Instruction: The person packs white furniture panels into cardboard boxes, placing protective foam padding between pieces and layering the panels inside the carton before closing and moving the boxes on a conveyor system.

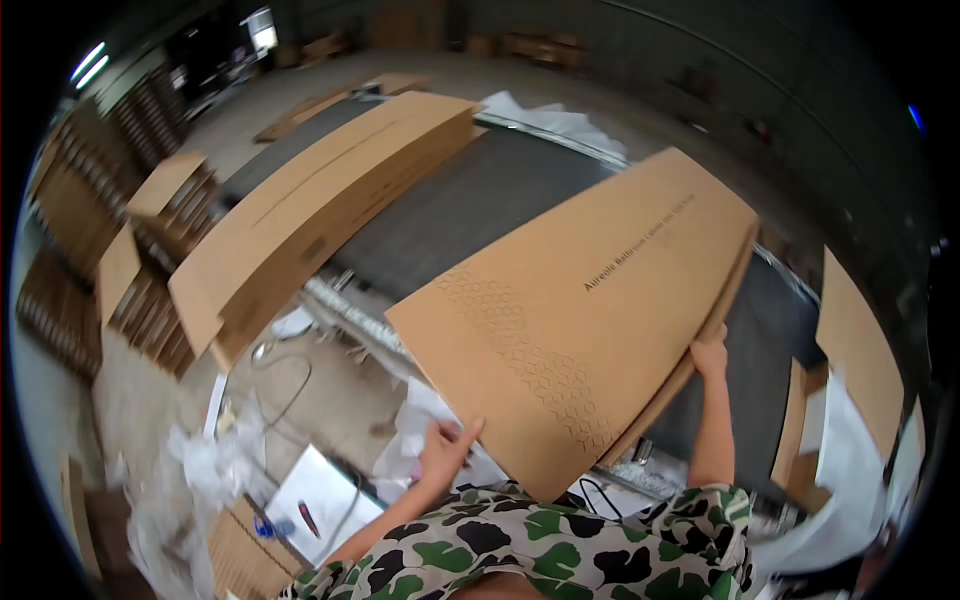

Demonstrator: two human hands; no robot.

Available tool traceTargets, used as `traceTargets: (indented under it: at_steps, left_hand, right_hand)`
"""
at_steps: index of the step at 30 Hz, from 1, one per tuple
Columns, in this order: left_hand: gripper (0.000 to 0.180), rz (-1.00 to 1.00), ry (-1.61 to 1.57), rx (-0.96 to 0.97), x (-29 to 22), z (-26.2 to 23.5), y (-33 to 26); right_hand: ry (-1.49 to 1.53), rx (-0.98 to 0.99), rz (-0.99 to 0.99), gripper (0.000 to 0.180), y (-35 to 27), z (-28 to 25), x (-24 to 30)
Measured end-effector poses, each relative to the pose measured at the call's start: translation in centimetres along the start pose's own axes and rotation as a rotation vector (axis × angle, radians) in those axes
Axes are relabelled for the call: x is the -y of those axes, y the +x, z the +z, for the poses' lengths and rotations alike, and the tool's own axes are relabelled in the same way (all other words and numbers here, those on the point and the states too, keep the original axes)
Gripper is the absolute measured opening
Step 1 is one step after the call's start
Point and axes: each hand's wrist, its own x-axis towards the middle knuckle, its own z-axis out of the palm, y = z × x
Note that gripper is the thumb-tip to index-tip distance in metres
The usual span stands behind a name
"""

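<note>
A large brown cardboard box (600,300), printed with a hexagon pattern and a line of text, lies slanted in front of me over a dark conveyor belt (480,200). My right hand (710,355) grips its right long edge, where folded layers of board show. At the near left edge, my left hand (447,455) is closed with the thumb against the board; its fingers are partly hidden. White wrapping sheet (412,425) hangs beside my left hand.
Another long brown carton (330,210) rests across the belt further left. Stacked cartons (150,290) stand on the floor at left. Near me are a white pad (315,500) with a pen, crumpled plastic (215,470) and a cable (290,400). An open carton with white sheeting (840,470) stands at right.
</note>
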Motion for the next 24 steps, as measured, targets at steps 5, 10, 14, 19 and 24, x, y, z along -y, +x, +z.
traceTargets:
  at_steps: [5, 10, 14, 19, 24]
  left_hand:
    - [0.038, 0.070, -0.106, 0.645, -0.8, -2.8, 5.6]
    - [0.040, 0.169, -0.112, 0.440, -5.2, -10.1, 19.0]
    - [0.043, 0.201, 0.318, 0.249, -13.5, -19.9, 28.1]
    - [0.028, 1.059, 1.229, -0.172, -17.6, -26.7, 35.1]
    - [0.041, 1.425, 1.754, -0.294, -15.6, -31.0, 43.3]
  right_hand:
    - [-0.075, -0.020, 0.039, 0.059, -2.4, 1.5, 7.5]
    - [-0.373, -0.155, -0.560, 0.024, -5.3, 6.3, 10.2]
    - [0.059, 0.125, -0.151, 0.034, -16.1, 8.5, 20.1]
    - [0.508, 0.514, -0.049, 0.028, -25.6, 6.7, 22.0]
    - [0.752, 0.589, -0.264, 0.035, -28.2, 6.4, 24.2]
